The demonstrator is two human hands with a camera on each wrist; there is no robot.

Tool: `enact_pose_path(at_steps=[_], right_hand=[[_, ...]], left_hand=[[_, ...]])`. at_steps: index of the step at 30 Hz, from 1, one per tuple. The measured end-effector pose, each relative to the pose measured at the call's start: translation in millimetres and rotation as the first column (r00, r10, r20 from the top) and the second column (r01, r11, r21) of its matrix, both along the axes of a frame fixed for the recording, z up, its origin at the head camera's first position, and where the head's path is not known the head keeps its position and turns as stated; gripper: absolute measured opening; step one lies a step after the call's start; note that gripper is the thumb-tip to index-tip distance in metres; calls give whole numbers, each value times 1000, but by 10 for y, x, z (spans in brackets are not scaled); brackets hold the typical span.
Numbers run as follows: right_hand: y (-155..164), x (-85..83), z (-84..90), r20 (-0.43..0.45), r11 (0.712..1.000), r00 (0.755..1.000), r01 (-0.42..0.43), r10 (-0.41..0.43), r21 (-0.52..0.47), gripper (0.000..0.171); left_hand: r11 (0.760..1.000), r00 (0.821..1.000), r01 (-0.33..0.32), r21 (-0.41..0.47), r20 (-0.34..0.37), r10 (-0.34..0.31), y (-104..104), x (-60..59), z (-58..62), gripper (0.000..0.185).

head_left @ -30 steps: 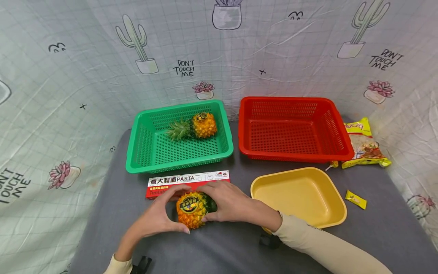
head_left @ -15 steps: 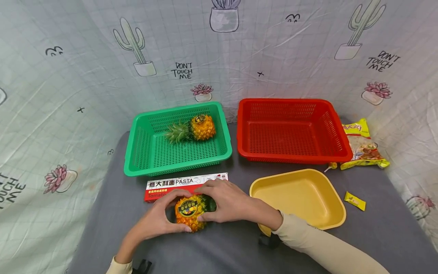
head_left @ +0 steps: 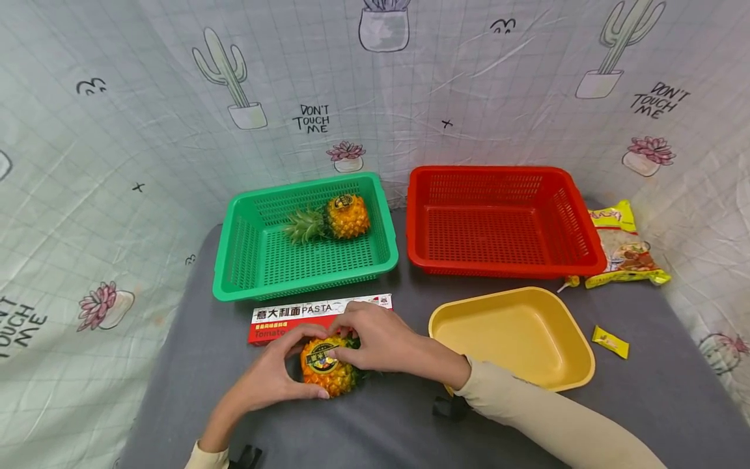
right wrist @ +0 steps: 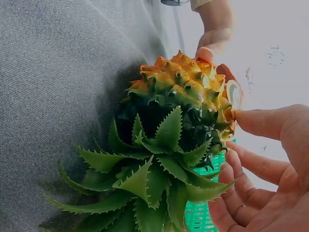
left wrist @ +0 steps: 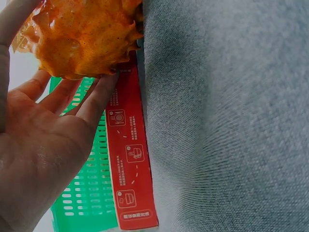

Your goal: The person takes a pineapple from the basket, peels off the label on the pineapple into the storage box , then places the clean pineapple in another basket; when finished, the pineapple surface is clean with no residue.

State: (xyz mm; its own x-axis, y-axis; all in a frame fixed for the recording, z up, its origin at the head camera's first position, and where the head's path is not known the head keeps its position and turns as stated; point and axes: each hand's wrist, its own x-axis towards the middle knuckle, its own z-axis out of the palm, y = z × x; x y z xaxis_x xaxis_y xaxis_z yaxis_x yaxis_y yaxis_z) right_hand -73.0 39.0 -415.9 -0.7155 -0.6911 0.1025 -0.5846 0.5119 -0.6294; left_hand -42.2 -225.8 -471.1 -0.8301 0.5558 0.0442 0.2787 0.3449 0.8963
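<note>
A small orange pineapple (head_left: 335,381) lies on its side on the grey cloth, its round black-and-gold label (head_left: 319,359) facing up. My left hand (head_left: 266,372) grips its base end, thumb at the near side and fingers at the far side. At the crown end, my right hand (head_left: 381,339) has its thumb on the label and its fingers curled down over the far side. In the right wrist view, green spiky leaves (right wrist: 149,179) fan out below the fruit, and the thumb touches the label's edge. Behind the hands lies a red-and-white pasta box (head_left: 275,322), partly covered.
A green basket (head_left: 246,286) at the back left holds another pineapple (head_left: 347,217). To its right stands a red basket (head_left: 504,268), with a yellow tray (head_left: 515,332) in front. A noodle packet (head_left: 629,251), a lollipop (head_left: 569,282) and a small yellow sachet (head_left: 611,342) lie on the right.
My right hand has shifted slightly left, its thumb moving from the pineapple's near side up onto the label. The left hand keeps its hold in place.
</note>
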Motion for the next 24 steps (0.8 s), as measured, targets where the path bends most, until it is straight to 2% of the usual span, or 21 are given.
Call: enact_pose_path(at_steps=[15,18,24], right_hand=[[-2,-15,-30,18,987,999,-45,48,-153,10],[23,-22,-18,33,984,998,-51,58,-173,12],[119,-23,30,146,969,980,-98,134,-226,13]], left_hand=[[1000,1000,-4,14,15,4,7,6,1,79],[1000,1000,-7,5,13,7,2,2,-13,79],[1000,1000,-16,-12,19,16,-1,4,-22,79]])
